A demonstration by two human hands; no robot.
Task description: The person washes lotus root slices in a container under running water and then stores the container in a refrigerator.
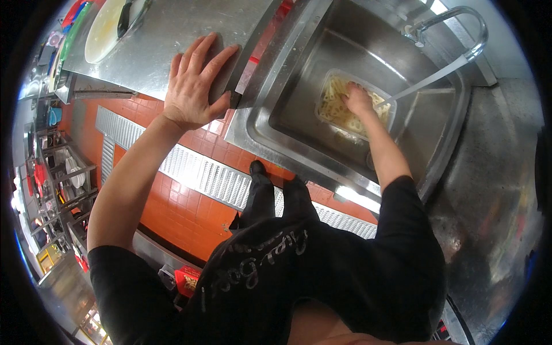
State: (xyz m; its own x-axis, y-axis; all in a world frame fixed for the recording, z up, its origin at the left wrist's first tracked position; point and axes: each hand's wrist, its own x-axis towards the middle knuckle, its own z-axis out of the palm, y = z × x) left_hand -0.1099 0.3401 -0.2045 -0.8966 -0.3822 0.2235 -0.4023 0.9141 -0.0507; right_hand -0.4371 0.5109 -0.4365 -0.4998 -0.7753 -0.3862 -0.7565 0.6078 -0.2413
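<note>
my right hand point(358, 99) fingers sit buried in the noodles point(339, 109) — i can't tell their spread — left hand point(192, 80) splayed flat on the counter point(172, 34) beyond; best to loosen strands gently under the water stream point(428, 80).

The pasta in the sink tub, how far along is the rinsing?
Done: the pasta sits in a clear tub down in the sink, and the faucet is running onto it. In hand: the right hand is in the pasta, the left hand braced on the counter. Left: water still running, tub still in the sink.
</note>
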